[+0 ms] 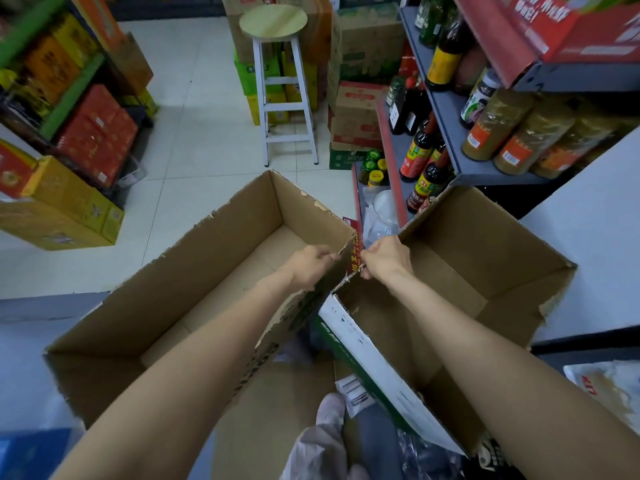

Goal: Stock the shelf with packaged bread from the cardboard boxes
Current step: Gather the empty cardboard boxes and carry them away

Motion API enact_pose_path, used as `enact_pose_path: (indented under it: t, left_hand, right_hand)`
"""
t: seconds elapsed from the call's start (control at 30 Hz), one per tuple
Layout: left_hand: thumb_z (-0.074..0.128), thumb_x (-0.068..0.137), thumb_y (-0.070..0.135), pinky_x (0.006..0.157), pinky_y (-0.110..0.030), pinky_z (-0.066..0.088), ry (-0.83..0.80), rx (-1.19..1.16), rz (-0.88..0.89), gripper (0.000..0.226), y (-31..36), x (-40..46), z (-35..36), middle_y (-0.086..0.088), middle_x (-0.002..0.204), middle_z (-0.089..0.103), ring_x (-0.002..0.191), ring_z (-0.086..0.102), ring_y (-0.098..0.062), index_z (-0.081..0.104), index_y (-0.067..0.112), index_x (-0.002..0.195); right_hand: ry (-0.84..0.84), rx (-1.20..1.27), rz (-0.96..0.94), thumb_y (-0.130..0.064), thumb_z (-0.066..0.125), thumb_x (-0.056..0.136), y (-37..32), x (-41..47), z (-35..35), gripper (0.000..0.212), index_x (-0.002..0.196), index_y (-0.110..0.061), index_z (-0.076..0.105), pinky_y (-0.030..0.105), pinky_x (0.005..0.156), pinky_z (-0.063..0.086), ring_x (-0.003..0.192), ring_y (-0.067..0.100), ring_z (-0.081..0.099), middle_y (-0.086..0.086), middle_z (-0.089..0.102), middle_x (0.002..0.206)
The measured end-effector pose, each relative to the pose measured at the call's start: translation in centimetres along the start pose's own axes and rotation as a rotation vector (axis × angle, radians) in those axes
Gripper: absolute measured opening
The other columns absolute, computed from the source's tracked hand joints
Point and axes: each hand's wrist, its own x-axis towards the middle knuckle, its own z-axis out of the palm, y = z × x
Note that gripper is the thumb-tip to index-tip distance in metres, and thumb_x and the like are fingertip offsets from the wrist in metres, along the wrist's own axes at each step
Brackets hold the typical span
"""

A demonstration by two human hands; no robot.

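Your left hand (313, 263) pinched the near-right rim of the left cardboard box (207, 271), fingers curled on its edge. Your right hand (386, 259) gripped the rim of the right cardboard box (467, 289) just beside it. Both boxes stood open, no packaged bread visible inside.

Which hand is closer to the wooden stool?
The left. The left hand grips the left box's rim almost straight below the stool in the picture; the right hand grips the right box, farther right.
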Motion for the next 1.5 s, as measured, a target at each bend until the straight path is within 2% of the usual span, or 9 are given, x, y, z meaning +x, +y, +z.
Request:
enact_pose_path:
  t: [0.1, 0.2, 0.37, 0.5, 0.63, 0.77, 1.03, 1.2, 1.5]
  left_hand:
    - [0.035, 0.098, 0.011, 0.098, -0.029, 0.039, -0.030, -0.073, 0.058, 0.035, 0.2, -1.7, 0.7, -0.008, 0.125, 0.058, 0.115, 0.052, -0.021, 0.059, 0.013, 0.123]
    - [0.049, 0.073, 0.019, 0.073, -0.025, 0.042, -0.067, -0.161, 0.042, 0.057, -0.3, -3.1, 1.3, -0.009, 0.104, 0.060, 0.090, 0.054, -0.020, 0.050, 0.014, 0.130]
    - [0.057, 0.089, 0.012, 0.097, -0.032, 0.045, 0.021, 0.120, 0.074, 0.055, -2.7, -3.0, 2.1, -0.014, 0.132, 0.053, 0.116, 0.055, -0.028, 0.038, 0.014, 0.141]
    - [0.043, 0.095, 0.005, 0.102, -0.032, 0.041, 0.064, 0.096, 0.088, 0.043, -3.8, -3.5, 2.0, -0.012, 0.134, 0.054, 0.121, 0.053, -0.025, 0.044, 0.013, 0.138]
    - [0.041, 0.097, 0.010, 0.101, -0.034, 0.043, 0.063, 0.241, 0.024, 0.040, -5.8, -4.6, 0.6, -0.012, 0.135, 0.053, 0.121, 0.054, -0.026, 0.042, 0.010, 0.138]
    - [0.050, 0.095, 0.022, 0.088, -0.031, 0.043, -0.104, 0.563, -0.069, 0.039, -8.4, -6.8, 0.1, -0.014, 0.126, 0.055, 0.115, 0.054, -0.029, 0.044, 0.008, 0.130]
    - [0.048, 0.094, 0.016, 0.092, -0.035, 0.051, -0.098, 0.246, -0.032, 0.037, -12.2, -7.7, -2.4, -0.012, 0.126, 0.060, 0.109, 0.061, -0.029, 0.050, 0.012, 0.131]
    - [0.041, 0.093, 0.010, 0.081, -0.042, 0.058, -0.083, 0.076, -0.029, 0.035, -11.4, -8.2, -3.0, -0.015, 0.118, 0.063, 0.098, 0.065, -0.032, 0.055, 0.016, 0.125]
    - [0.052, 0.081, 0.011, 0.103, -0.038, 0.042, -0.022, -0.059, 0.325, 0.055, -1.0, -11.2, -6.6, -0.005, 0.130, 0.057, 0.118, 0.053, -0.023, 0.045, 0.020, 0.135]
  right_hand:
    - [-0.095, 0.119, -0.102, -0.014, 0.050, 0.095, -0.1, -1.4, -0.5, 0.019, 0.091, -0.004, 0.065, 0.027, 0.089, 0.052, 0.074, 0.017, 0.071, 0.013, 0.074, 0.083]
    - [-0.240, 0.156, -0.197, -0.014, 0.053, 0.094, 0.9, -2.4, 0.3, 0.023, 0.117, -0.014, 0.049, 0.038, 0.100, 0.046, 0.105, 0.024, 0.064, 0.010, 0.069, 0.108]
    - [-0.513, 0.501, -0.144, 0.013, 0.048, 0.089, 2.6, -5.4, 2.3, 0.079, 0.149, -0.016, 0.007, 0.033, 0.108, 0.033, 0.140, 0.024, 0.031, 0.009, 0.028, 0.154]
    - [-0.614, 0.252, -0.167, -0.003, 0.069, 0.082, 3.1, -7.3, 4.2, 0.097, 0.151, -0.020, 0.003, 0.040, 0.112, 0.033, 0.139, 0.026, 0.033, 0.006, 0.024, 0.156]
    - [-0.431, -0.153, -0.225, -0.017, 0.069, 0.085, 1.4, -8.2, 6.6, 0.087, 0.151, -0.018, 0.012, 0.042, 0.107, 0.038, 0.131, 0.032, 0.043, 0.014, 0.042, 0.145]
    - [-0.249, -0.442, -0.287, -0.006, 0.049, 0.091, -0.5, -9.0, 8.7, 0.027, 0.118, -0.004, 0.053, 0.035, 0.078, 0.044, 0.110, 0.038, 0.054, 0.021, 0.058, 0.119]
    - [0.037, -0.570, -0.358, -0.011, 0.044, 0.093, -4.6, -13.2, 8.3, 0.004, 0.095, -0.015, 0.044, 0.032, 0.064, 0.033, 0.094, 0.034, 0.061, 0.015, 0.066, 0.104]
    - [0.103, -0.597, -0.333, -0.015, 0.047, 0.096, -5.9, -14.1, 7.1, 0.011, 0.105, -0.013, 0.051, 0.033, 0.067, 0.037, 0.101, 0.035, 0.060, 0.015, 0.064, 0.110]
    - [0.195, -0.427, -0.275, -0.014, 0.048, 0.087, -10.1, -17.8, -2.5, 0.039, 0.126, -0.020, 0.049, 0.032, 0.076, 0.037, 0.113, 0.033, 0.055, 0.013, 0.060, 0.122]
